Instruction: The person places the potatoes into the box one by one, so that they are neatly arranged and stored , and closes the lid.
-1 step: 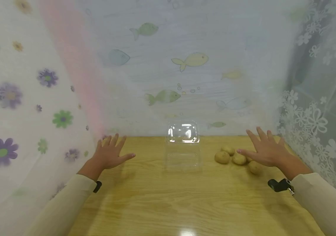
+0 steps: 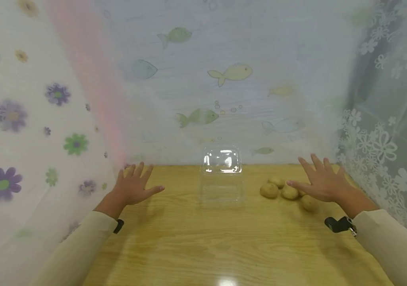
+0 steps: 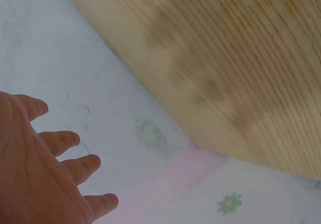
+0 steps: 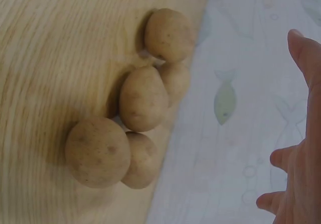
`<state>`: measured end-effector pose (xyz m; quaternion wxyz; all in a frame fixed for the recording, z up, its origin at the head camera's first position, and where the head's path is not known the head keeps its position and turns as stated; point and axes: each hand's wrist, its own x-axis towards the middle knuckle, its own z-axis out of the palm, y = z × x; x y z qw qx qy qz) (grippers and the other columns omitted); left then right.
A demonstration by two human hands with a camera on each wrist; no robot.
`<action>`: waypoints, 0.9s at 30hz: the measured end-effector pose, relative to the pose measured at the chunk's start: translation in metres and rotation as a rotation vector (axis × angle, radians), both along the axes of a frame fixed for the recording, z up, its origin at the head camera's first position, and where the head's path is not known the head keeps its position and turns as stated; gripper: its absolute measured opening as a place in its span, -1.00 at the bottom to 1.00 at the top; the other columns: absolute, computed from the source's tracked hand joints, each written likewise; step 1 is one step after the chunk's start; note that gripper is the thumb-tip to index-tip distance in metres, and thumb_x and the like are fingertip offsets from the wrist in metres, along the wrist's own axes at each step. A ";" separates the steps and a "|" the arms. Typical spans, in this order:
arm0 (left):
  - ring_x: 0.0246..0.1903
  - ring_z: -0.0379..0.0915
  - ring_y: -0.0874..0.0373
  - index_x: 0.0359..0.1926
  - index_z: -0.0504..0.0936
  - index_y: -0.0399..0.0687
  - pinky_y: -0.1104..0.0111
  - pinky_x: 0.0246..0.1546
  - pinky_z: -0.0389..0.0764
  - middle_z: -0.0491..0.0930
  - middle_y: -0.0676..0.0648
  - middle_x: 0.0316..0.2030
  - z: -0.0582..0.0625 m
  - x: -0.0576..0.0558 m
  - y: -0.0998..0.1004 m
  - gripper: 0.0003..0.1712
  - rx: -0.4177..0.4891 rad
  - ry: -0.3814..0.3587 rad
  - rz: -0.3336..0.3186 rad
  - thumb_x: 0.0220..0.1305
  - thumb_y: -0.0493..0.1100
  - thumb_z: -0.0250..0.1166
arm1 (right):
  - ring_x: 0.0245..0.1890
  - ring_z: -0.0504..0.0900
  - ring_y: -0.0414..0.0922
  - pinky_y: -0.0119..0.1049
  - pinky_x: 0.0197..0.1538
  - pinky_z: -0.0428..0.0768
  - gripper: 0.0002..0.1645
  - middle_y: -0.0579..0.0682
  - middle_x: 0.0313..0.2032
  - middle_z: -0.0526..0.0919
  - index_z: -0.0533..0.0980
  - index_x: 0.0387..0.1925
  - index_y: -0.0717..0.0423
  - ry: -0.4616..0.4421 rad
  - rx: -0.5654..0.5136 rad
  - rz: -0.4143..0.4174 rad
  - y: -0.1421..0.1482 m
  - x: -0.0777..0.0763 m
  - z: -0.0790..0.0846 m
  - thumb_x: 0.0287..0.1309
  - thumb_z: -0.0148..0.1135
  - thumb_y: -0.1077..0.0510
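My left hand (image 2: 132,188) is held over the left side of the wooden table (image 2: 189,246), fingers spread and nothing in it. On the right, my right hand (image 2: 323,183) also has its fingers spread and overlaps some of the potatoes (image 2: 269,190) in the head view. In the right wrist view several potatoes (image 4: 98,152) lie bunched on the wood, apart from the hand. Between the two hands, near the table's back edge, stands a transparent plastic clamshell box (image 2: 222,193), its lid (image 2: 221,159) raised at the back.
A curtain with printed fish (image 2: 199,116) hangs along the table's back edge. Flowered sheeting (image 2: 76,143) borders the left side, and a sheer white-flowered curtain (image 2: 383,147) the right. Dark straps (image 2: 338,224) sit at both wrists.
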<state>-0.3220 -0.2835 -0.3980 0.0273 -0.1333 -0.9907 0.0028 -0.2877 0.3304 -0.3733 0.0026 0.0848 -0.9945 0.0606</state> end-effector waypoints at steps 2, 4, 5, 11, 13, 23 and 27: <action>0.56 -0.18 -0.49 0.68 -0.10 0.05 -0.56 0.38 -0.22 -0.16 -0.36 0.63 -0.002 -0.001 0.000 0.26 -0.002 -0.002 0.000 0.25 0.75 -0.19 | 0.45 -0.23 0.70 0.81 0.16 -0.25 0.33 0.50 0.58 -0.23 -0.21 0.68 0.01 -0.001 0.001 0.000 0.001 0.000 -0.001 0.25 -0.14 -0.71; 0.57 -0.19 -0.48 0.69 -0.12 0.07 -0.57 0.37 -0.22 -0.17 -0.35 0.64 -0.004 -0.002 0.001 0.27 0.000 -0.008 0.000 0.24 0.76 -0.20 | 0.45 -0.22 0.69 0.81 0.16 -0.26 0.32 0.50 0.58 -0.23 -0.20 0.68 0.02 -0.002 0.001 0.000 0.002 0.000 -0.002 0.25 -0.14 -0.71; 0.57 -0.20 -0.48 0.69 -0.13 0.08 -0.57 0.37 -0.23 -0.18 -0.34 0.64 -0.005 -0.003 0.001 0.27 0.004 -0.014 0.001 0.24 0.76 -0.21 | 0.45 -0.22 0.69 0.81 0.16 -0.27 0.32 0.50 0.58 -0.23 -0.21 0.68 0.02 -0.003 0.001 0.001 0.002 0.000 -0.002 0.26 -0.14 -0.71; 0.57 -0.22 -0.48 0.69 -0.14 0.07 -0.59 0.34 -0.27 -0.18 -0.35 0.64 -0.007 -0.004 0.003 0.26 0.021 -0.030 -0.001 0.26 0.75 -0.19 | 0.45 -0.20 0.69 0.81 0.16 -0.28 0.31 0.51 0.57 -0.21 -0.18 0.68 0.05 -0.002 0.006 0.004 0.005 -0.001 -0.005 0.27 -0.14 -0.70; 0.57 -0.22 -0.48 0.69 -0.12 0.06 -0.60 0.34 -0.28 -0.16 -0.36 0.63 -0.007 -0.005 0.004 0.26 0.025 -0.032 -0.003 0.26 0.74 -0.18 | 0.45 -0.18 0.69 0.81 0.15 -0.26 0.31 0.52 0.56 -0.19 -0.16 0.68 0.06 0.001 0.008 0.006 0.004 -0.001 -0.006 0.27 -0.14 -0.69; 0.57 -0.19 -0.46 0.68 -0.08 0.03 -0.59 0.35 -0.21 -0.10 -0.36 0.62 -0.014 -0.006 0.009 0.24 0.047 -0.027 -0.019 0.28 0.72 -0.16 | 0.47 -0.15 0.64 0.78 0.19 -0.22 0.32 0.50 0.57 -0.16 -0.11 0.67 0.07 0.014 0.012 0.037 -0.001 -0.003 -0.007 0.25 -0.09 -0.70; 0.54 -0.02 -0.43 0.67 -0.06 -0.09 -0.46 0.40 0.07 -0.01 -0.37 0.60 -0.014 -0.006 0.019 0.28 0.129 -0.068 -0.036 0.29 0.71 -0.14 | 0.47 0.01 0.59 0.74 0.25 -0.07 0.27 0.48 0.56 -0.06 -0.01 0.65 0.09 0.056 -0.010 0.083 -0.004 -0.006 -0.013 0.26 0.02 -0.64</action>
